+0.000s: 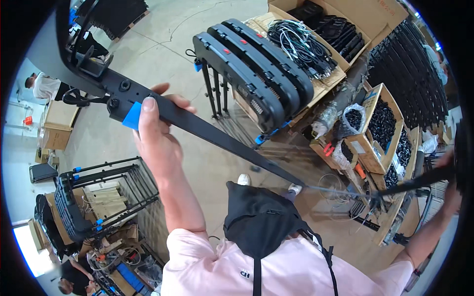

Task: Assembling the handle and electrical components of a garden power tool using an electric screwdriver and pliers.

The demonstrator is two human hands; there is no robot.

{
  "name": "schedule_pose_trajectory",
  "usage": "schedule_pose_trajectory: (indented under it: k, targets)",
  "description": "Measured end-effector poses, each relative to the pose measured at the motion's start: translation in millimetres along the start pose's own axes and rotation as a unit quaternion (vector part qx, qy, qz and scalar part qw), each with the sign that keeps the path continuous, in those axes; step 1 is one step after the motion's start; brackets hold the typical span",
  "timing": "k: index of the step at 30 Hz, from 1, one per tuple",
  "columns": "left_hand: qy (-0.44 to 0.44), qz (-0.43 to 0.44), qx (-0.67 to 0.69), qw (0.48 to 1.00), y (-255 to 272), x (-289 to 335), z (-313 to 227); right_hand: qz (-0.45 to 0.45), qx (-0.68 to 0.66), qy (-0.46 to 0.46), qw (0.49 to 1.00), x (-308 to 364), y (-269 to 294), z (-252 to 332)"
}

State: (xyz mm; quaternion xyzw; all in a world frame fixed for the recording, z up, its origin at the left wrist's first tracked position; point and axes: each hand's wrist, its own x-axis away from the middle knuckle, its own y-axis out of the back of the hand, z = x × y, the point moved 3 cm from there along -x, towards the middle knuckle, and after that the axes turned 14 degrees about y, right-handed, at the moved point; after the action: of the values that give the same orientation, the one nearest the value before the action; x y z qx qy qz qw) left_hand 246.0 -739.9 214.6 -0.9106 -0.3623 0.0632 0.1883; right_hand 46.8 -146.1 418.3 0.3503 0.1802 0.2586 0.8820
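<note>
My left hand [160, 130] is closed around a bar of a long black metal frame [222, 140]. The thumb lies over the near side and the fingers come round the far side, beside a blue band [132, 116] on the bar. Round bolt heads and a dark cable show at this end. The bar slants down to the right across my front. At the right rim my right hand [450, 190], blurred and partly hidden, is closed on a black bar of the frame.
Three black curved panels on legs [252, 69] stand ahead, beside a bundle of cables [301, 47]. Boxes of small black parts [380, 123] fill the right side. More frames [108, 197] stand at left. Other people [47, 88] are at the left side.
</note>
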Motion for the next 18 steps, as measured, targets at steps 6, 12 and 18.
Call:
schedule_pose_trajectory:
  k: [6,12,18]
  targets:
    - [0.083,-0.03,-0.168,0.982,122,-70,16,0.09,-0.115,0.043,0.988,0,-278,14]
    - [0.126,-0.032,-0.163,0.978,174,-192,156,0.208,-0.126,0.054,0.968,10,-492,-81]
    - [0.198,0.023,-0.193,0.961,191,-266,202,0.138,-0.138,0.088,0.977,15,-624,-120]
